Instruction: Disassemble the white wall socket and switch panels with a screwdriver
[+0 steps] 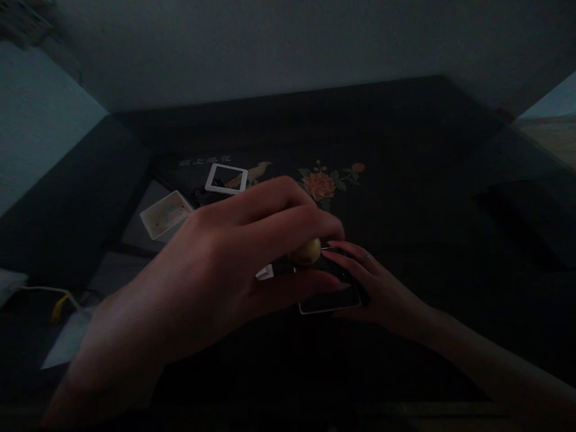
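Yellowish knob (306,252), where does it sit?
Over the middle of the black mat (405,198), pinched at the tips of the left hand (225,264), just above a dark flat device (330,302).

What is the surface like?
The mat is printed with an orange flower (318,185), a pale bird and a line of light characters. A white square frame (226,179) lies on it, a pale card (165,214) rests just off its left edge, and a white cable (40,291) runs at far left. The room is very dim, with a plain pale wall behind.

How is the left hand posed?
It reaches in from the lower left, back of the hand up, fingers curled over and thumb beneath, closed on the knob.

And the right hand (378,288)?
It comes in low from the right, its fingers stretched flat across the device's far end. A ring shows on one finger. Whether it clamps the device, I cannot tell in this light.
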`<control>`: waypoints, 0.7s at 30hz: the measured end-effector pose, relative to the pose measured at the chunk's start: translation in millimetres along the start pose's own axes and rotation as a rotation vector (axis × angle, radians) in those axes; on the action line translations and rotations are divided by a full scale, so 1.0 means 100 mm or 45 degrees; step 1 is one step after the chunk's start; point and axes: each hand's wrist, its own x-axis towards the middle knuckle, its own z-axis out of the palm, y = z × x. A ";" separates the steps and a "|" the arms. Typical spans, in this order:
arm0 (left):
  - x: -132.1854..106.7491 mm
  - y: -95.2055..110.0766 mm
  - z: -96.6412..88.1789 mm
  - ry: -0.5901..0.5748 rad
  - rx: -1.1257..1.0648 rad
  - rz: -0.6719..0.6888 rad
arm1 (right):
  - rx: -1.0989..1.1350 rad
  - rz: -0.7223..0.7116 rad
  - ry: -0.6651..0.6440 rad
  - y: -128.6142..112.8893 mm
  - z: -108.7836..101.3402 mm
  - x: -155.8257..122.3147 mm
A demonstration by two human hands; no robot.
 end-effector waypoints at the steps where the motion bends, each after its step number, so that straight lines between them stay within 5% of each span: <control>1: -0.02 0.00 0.00 -0.027 -0.004 -0.015 | 0.000 0.008 -0.005 0.00 0.00 0.00; 6: -0.07 0.04 -0.07 -0.194 -0.126 -0.081 | -0.009 -0.035 0.027 0.01 0.02 0.00; 12: 0.01 0.03 0.01 -0.052 -0.026 -0.002 | -0.016 0.006 0.006 0.01 0.01 0.00; 21: -0.06 0.00 -0.03 -0.097 -0.045 -0.039 | 0.012 0.011 -0.006 0.00 0.00 0.00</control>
